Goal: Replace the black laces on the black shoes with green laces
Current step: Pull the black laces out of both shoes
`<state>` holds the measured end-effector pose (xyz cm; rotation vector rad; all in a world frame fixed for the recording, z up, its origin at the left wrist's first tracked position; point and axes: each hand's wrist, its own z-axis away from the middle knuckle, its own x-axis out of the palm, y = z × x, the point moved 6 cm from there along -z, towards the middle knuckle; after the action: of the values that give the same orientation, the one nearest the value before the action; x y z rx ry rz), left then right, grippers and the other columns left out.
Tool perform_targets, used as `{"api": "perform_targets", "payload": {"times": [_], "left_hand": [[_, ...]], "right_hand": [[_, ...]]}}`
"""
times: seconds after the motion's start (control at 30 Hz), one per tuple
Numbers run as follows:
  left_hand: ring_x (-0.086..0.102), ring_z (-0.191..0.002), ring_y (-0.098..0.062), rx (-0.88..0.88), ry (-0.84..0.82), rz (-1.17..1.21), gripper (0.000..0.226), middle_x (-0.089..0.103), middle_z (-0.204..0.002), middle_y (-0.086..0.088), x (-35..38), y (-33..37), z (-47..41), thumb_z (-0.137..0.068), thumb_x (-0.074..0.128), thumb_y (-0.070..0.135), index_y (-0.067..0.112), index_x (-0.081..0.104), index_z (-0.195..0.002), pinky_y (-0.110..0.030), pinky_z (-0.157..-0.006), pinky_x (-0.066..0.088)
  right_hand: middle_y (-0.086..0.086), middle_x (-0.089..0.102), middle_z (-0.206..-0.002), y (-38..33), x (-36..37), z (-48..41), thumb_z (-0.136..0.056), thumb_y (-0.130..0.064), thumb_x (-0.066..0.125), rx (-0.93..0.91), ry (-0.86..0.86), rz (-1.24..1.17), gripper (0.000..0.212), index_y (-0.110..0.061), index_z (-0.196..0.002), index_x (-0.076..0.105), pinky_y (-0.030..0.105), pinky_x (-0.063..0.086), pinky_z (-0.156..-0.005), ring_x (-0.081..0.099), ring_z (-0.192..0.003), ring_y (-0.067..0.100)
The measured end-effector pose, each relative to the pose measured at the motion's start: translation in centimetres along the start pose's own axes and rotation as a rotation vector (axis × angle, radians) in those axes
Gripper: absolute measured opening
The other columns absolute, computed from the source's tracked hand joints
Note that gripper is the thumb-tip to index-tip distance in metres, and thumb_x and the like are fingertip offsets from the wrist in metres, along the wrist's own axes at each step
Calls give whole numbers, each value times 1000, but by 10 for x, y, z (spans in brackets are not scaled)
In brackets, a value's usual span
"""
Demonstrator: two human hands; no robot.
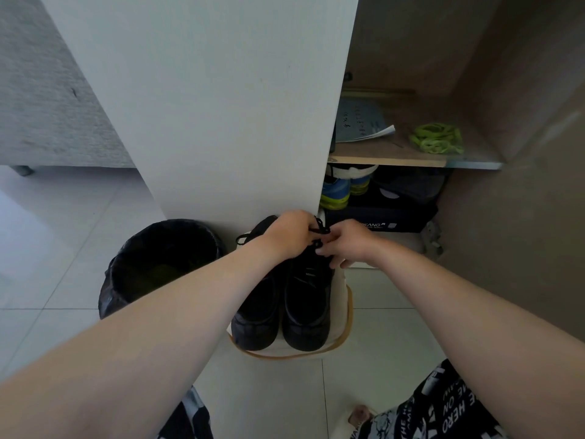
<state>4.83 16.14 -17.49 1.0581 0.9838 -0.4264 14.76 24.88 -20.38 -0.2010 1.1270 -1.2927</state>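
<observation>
Two black shoes stand side by side on a white mat with a tan rim (343, 299), toes toward me: the left shoe (254, 318) and the right shoe (305, 315). My left hand (289, 234) and my right hand (348, 242) meet over the top of the right shoe, fingers pinched on its black lace (319, 231). A loose black lace end (243, 238) sticks out left of my left wrist. The green laces (436, 138) lie bundled on the wooden shelf (389, 160) at upper right.
A bin lined with a black bag (158, 264) stands left of the shoes. A white cabinet panel (215, 106) rises right behind them. Papers (361, 123) lie on the shelf; below it sit blue-green sneakers (337, 193) and a dark shoebox (380, 217).
</observation>
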Motion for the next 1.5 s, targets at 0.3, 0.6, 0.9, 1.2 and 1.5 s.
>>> {"api": "perform_targets", "payload": {"times": [0.3,0.6,0.9,1.2,1.5], "left_hand": [[63,-80,-27,-200,469,194,15,65,-84,-2,-62,-14,7,-99,44,23,24,59,-101,-32,-65,45],[40,-131,-25,95,160,-132,73,44,-139,-3,-30,4,6,-76,69,25,22,40,-142,-39,-108,34],[58,-100,-23,103,-63,-98,39,56,-102,-2,8,14,12,-78,78,25,14,53,-105,-27,-74,39],[63,-96,-17,-51,-115,-28,24,71,-100,1,8,5,11,-84,73,35,17,77,-99,-26,-79,47],[65,-98,-23,-37,-63,-154,20,73,-95,-5,20,9,11,-80,65,26,14,77,-90,-36,-88,55]], "right_hand": [[8,73,-89,3,0,-1,-89,-19,77,37,34,10,27,-10,-109,62,41,63,-71,75,-76,23],[9,73,-93,-1,5,-1,-102,-20,56,46,15,74,17,-11,-88,58,36,56,-69,75,-77,24],[15,66,-86,-11,-10,7,-108,-25,37,-13,199,-84,20,-7,-115,42,50,58,-73,70,-73,29],[2,68,-70,-36,-24,10,-99,-16,59,-324,477,-80,17,-13,-84,52,31,51,-53,66,-53,21],[16,71,-90,-9,-13,4,-92,-25,61,98,138,-102,26,0,-100,65,47,64,-66,72,-66,29]]}}
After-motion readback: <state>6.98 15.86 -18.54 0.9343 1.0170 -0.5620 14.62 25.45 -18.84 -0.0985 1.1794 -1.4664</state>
